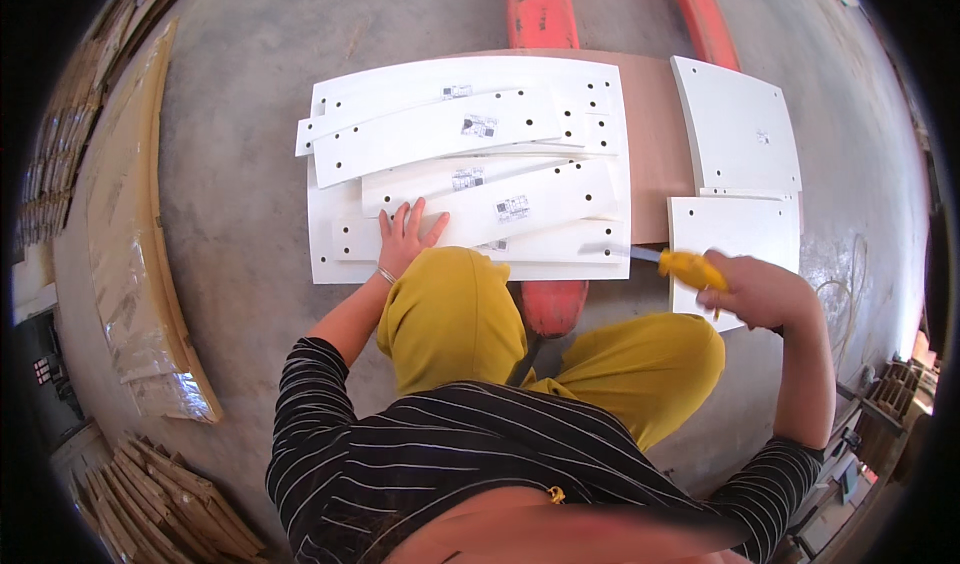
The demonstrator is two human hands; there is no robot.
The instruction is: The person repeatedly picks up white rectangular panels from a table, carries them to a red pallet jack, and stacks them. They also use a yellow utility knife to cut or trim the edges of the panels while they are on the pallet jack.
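The person crouched on the concrete floor [240, 194] over a stack of white drilled panels [470, 164], with the left hand [405, 236] spread flat, fingers open, on the near edge of one long white strip [500, 209] and gripping nothing. The right hand [760, 289] was closed tight around the yellow handle of a utility knife [685, 266], whose blurred blade pointed left over the lower right corner of the stack. Two more white panels [735, 129] lay just to the right on a brown board [655, 144], red pallet-jack forks [540, 4] ran out beyond the pile, and wrapped boards [130, 264] leaned well off to the left.
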